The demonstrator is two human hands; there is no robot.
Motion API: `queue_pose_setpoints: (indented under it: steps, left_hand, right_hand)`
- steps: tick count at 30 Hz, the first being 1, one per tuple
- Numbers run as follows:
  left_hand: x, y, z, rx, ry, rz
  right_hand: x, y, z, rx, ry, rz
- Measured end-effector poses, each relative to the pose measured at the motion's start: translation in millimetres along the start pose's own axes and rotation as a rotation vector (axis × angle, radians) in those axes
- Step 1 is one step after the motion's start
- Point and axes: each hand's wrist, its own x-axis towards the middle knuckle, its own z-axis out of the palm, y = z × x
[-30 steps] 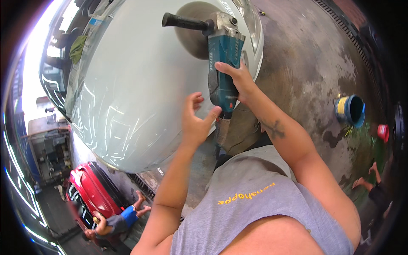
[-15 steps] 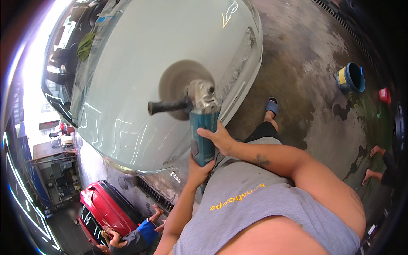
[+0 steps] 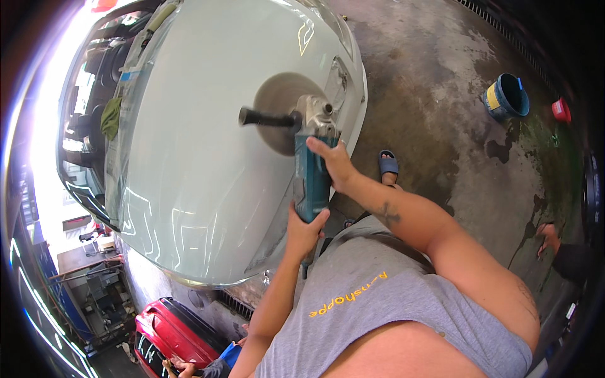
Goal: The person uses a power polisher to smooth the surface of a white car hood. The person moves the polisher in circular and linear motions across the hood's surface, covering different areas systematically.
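A teal-bodied electric polisher with a grey metal head [image 3: 313,170] lies over the pale, glossy car bonnet [image 3: 208,157], its round tan buffing pad [image 3: 277,113] flat against the paint near the bonnet's right edge. A black side handle [image 3: 265,117] sticks out to the left of the head — no hand is on it.

The right hand [image 3: 334,165] is curled around the upper part of the teal body, just behind the metal head, fingers wrapped over the casing. The left hand [image 3: 304,228] closes on the rear end of the same body, thumb and fingers folded around it from below, so both hands grip the tool in line, one behind the other.

The person wears a grey sleeveless shirt [image 3: 378,309], and a foot in a blue sandal [image 3: 388,166] stands on the stained concrete floor [image 3: 454,113] just beside the car. Well apart on the right sit a blue bucket with a yellow band [image 3: 506,97] and a small red container [image 3: 560,109]. At the lower left is a red car [image 3: 173,334] — another person crouches beside it.
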Motion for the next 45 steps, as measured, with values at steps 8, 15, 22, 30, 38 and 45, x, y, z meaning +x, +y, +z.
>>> queue_pose_setpoints:
  steps: [8, 15, 22, 30, 38, 45]
  left_hand:
    - [53, 122, 72, -0.039, -0.029, 0.132]
    - [16, 77, 55, 0.003, 0.052, 0.053]
    - [-42, -57, -20, 0.247, 0.180, -0.052]
    - [-101, -189, -114, 0.435, 0.228, 0.011]
    - [-77, -95, -72, 0.272, 0.057, -0.056]
    - [-16, 27, 3, 0.211, -0.033, 0.107]
  right_hand:
    - [96, -103, -40, 0.017, -0.020, 0.088]
    - [45, -70, -26, 0.053, -0.062, 0.163]
    - [-41, 33, -12, 0.038, -0.160, 0.295]
    - [-126, 100, 11, -0.014, -0.276, 0.652]
    - [-85, 85, -5, 0.139, -0.190, 0.360]
    - [8, -23, -37, 0.034, -0.124, 0.312]
